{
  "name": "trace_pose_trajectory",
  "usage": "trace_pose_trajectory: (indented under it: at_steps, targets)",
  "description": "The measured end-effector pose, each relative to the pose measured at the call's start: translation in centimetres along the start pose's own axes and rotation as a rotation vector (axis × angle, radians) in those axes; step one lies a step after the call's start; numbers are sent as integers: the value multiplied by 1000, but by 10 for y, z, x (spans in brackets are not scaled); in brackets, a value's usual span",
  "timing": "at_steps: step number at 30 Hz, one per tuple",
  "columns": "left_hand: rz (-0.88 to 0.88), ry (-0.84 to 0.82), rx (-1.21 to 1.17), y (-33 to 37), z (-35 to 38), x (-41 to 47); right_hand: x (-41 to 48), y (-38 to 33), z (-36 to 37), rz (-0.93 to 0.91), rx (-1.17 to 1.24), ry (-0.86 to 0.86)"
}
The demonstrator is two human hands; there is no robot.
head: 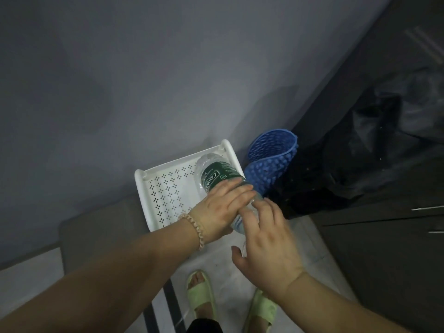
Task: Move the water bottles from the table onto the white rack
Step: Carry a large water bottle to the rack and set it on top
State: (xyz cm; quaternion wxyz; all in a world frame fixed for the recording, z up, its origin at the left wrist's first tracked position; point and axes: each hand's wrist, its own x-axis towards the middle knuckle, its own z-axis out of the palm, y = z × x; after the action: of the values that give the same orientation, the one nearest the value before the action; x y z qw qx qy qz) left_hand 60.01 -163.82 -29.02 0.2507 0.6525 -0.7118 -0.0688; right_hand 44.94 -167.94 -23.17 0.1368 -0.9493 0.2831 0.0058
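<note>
A clear water bottle (217, 173) with a green label lies tilted over the right side of the white rack (165, 188), its base toward the rack's far corner. My left hand (221, 207) grips the bottle's middle from above. My right hand (266, 243) rests on the bottle's neck end with fingers spread over it. The cap end is hidden under my hands. The rack's top shelf is perforated with a small flower pattern and holds nothing else that I can see.
A rolled blue studded mat (271, 164) stands right of the rack against a black bag (360, 150). Dark cabinets (384, 248) run along the right. A grey wall is behind the rack. My feet in green slippers (200, 299) stand on the pale floor.
</note>
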Motion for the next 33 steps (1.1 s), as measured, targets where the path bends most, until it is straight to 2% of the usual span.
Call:
trace_pose_trajectory:
  at_steps: [3, 5, 11, 14, 16, 19, 22, 33]
  targets:
    - [5, -4, 7, 5, 8, -5, -3, 1, 7, 211, 212, -126]
    - [6, 0, -10, 8, 13, -7, -3, 6, 12, 268, 247, -168]
    - [-10, -20, -13, 8, 25, -9, -6, 18, 30, 201, 38, -197]
    - [64, -13, 20, 2, 32, -12, -15, 24, 41, 184, -14, -199]
    - [71, -69, 87, -7, 34, -13, -22, 27, 48, 177, -30, -193]
    - [-136, -257, 227, -33, 34, -19, -31, 31, 56, 182, -10, -184]
    - [-304, -358, 189, -54, 39, -20, -37, 32, 62, 239, 53, -175]
    - [-73, -321, 227, -87, 24, 10, -26, 12, 96, 288, 216, 55]
